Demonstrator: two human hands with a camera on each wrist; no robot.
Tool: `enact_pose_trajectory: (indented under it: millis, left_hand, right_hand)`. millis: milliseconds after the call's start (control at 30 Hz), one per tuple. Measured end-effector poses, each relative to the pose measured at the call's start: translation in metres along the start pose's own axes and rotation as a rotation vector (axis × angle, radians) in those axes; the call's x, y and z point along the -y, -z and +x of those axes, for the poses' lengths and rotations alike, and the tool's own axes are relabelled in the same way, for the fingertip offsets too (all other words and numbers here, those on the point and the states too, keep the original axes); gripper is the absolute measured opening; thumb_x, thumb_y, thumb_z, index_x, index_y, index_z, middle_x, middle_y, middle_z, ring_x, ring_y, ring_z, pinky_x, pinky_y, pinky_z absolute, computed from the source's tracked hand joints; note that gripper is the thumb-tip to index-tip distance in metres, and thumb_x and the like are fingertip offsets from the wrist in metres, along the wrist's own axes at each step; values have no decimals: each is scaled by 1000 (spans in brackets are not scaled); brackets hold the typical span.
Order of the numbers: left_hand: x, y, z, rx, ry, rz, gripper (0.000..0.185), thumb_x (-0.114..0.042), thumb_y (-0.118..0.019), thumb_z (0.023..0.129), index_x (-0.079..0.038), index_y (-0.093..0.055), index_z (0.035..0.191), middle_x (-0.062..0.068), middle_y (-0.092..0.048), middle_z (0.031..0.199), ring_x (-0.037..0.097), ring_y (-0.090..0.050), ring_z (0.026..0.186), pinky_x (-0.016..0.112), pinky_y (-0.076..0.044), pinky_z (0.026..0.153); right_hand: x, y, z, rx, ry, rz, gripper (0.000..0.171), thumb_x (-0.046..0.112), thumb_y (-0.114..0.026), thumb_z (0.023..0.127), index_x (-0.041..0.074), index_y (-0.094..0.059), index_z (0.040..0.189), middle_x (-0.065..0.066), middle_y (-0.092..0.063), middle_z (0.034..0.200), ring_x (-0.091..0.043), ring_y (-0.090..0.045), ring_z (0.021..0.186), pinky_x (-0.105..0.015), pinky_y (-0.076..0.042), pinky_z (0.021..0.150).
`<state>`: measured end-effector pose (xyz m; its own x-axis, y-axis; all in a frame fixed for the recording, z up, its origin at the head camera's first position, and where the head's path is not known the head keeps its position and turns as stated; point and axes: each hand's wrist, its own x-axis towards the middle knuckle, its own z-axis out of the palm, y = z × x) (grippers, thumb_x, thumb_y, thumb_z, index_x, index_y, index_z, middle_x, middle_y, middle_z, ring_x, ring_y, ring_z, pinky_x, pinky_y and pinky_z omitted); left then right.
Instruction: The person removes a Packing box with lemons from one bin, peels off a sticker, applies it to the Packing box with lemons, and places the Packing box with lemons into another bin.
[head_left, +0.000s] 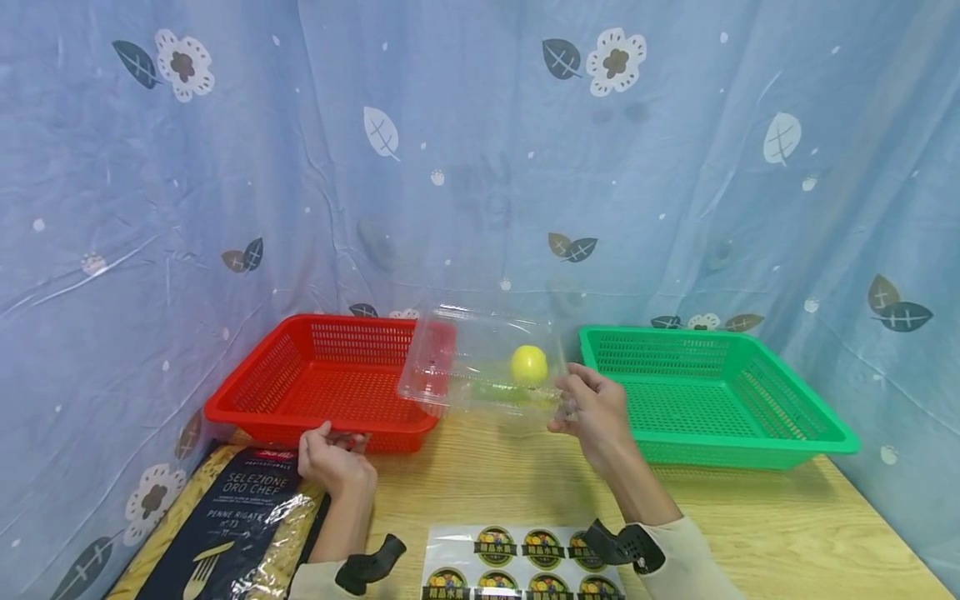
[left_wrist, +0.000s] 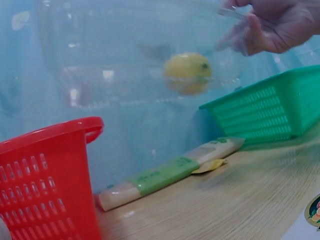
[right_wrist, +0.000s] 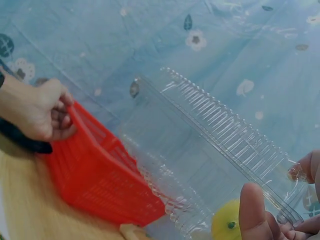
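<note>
My right hand (head_left: 597, 414) holds a clear plastic container (head_left: 472, 354) by its right end, thumb and fingers pinching the edge. The container hangs above the table between the two baskets. A round yellow fruit (head_left: 528, 365) lies inside, near the right hand; the left wrist view shows a dark stem spot on the fruit (left_wrist: 188, 73). My left hand (head_left: 339, 462) grips the front rim of a red basket (head_left: 330, 432); in the right wrist view the left hand's (right_wrist: 47, 111) fingers curl at that rim. The red basket has nothing visible inside.
A green basket (head_left: 738, 450) stands at the right. At the front left lies a penne pasta bag (head_left: 243, 508). A sheet of round fruit stickers (head_left: 450, 546) lies at the front. A long packet with a green band (left_wrist: 170, 175) lies behind, between the baskets.
</note>
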<state>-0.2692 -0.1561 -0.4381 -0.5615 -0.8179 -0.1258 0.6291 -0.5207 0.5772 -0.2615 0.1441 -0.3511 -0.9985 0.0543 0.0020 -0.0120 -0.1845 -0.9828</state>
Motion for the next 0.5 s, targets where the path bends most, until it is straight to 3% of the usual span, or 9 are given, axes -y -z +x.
enact_pose_trajectory:
  millis: [267, 500]
  left_hand:
    - [0, 0, -1, -6, 14, 18, 19, -5, -48, 96, -6, -53, 77, 3, -51, 59, 14, -45, 43, 28, -49, 41]
    - [1, -1, 1, -11, 20, -38, 21, -2, -45, 93, -6, -53, 74, 3, -51, 55, 14, -44, 40, 29, -47, 38]
  right_hand:
    - [-12, 20, -14, 9, -12, 2, 55, 12, -53, 101, 4, -35, 153, -21, -42, 139, -11, -51, 52, -26, -56, 54]
    - [-20, 30, -22, -11, -30, -15, 55, 11, -53, 100, 4, -38, 153, -18, -42, 137, -11, -51, 54, -26, -56, 55]
